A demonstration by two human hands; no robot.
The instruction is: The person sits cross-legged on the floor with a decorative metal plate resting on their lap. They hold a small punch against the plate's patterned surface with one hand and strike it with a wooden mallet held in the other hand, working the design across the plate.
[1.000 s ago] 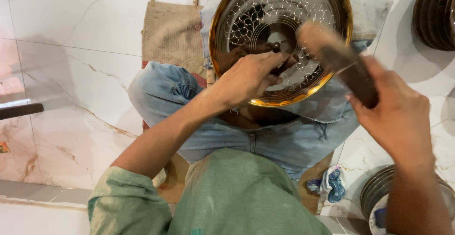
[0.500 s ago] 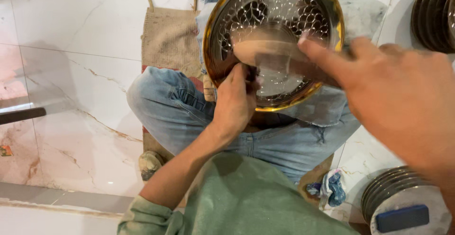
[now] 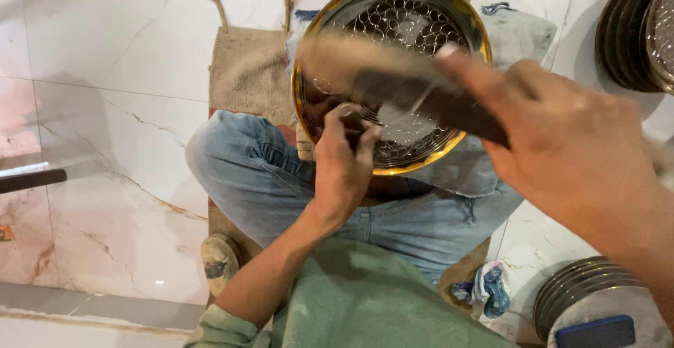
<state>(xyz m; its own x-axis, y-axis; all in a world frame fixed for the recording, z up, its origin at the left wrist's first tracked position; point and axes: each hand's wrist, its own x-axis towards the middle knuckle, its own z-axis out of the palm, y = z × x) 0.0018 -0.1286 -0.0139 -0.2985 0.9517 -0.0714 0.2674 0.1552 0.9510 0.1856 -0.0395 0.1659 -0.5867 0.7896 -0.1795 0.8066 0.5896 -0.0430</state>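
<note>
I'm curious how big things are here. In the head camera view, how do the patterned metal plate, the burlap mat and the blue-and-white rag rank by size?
1. Burlap mat, though largely covered by the legs.
2. Patterned metal plate; it is nearer the camera, so its rank against the mat is unsure.
3. Blue-and-white rag, clearly smallest.

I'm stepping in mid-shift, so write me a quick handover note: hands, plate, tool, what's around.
Left hand: pinching a small tool against the patterned centre of the gold-rimmed metal plate, which rests on the lap.
Right hand: grip closed on a dark-handled mallet, raised over the plate and motion-blurred.
Nearby: stacked plates upper right, another stack lower right.
How much of the pattern is worked: cannot tell.
</note>
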